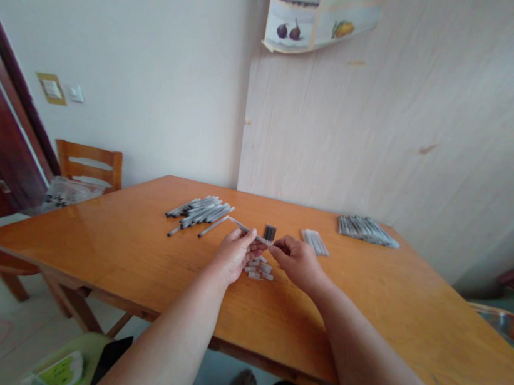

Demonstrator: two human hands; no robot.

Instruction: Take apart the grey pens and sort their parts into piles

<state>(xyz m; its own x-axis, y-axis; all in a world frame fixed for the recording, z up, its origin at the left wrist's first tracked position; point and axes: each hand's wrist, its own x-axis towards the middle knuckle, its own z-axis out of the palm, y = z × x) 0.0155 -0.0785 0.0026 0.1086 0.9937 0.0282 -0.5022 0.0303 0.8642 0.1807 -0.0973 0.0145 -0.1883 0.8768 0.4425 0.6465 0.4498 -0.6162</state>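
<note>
A slim grey pen (239, 224) lies slanted in my left hand (234, 254), whose thumb and fingers are closed around it. My right hand (294, 258) pinches at the right end of the same pen; whether a separate small part is between those fingertips is too small to tell. Just behind the hands stands a tight group of short black pieces (270, 233), like pen caps. Small whitish pieces (260, 270) lie loosely on the table between my wrists. To the left is a heap of grey pens with black ends (204, 212).
Right of the hands lies a row of whitish tubes (315, 242). A plastic-wrapped bundle of pens (368, 230) is near the far right corner of the wooden table (135, 252). A chair (90, 161) with a plastic bag (67, 191) stands left, and the wall is behind.
</note>
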